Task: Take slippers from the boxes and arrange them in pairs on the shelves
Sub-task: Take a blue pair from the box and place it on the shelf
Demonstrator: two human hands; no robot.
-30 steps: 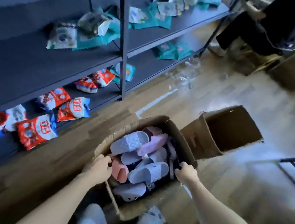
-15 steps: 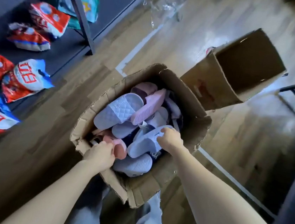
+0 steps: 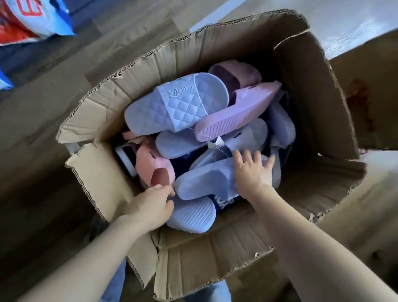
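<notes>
Torn corrugated cardboard box (image 3: 310, 101), quilted rubbery slipper (image 3: 176, 103), right hand (image 3: 252, 175) grip splayed flat, left hand (image 3: 152, 206) grip unclear

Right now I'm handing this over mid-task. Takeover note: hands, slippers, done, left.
Left hand: at the near-left corner of the box, fingers curled beside a sole-up slipper. I cannot tell whether it grips it.
Right hand: open, fingers spread on a white slipper.
Slippers: all those in view lie jumbled in the box, with a quilted slipper and a pink slipper on top.
Done: no slipper seen out of the box.
Left: pick out matches and set them in pairs on the shelves.
</notes>
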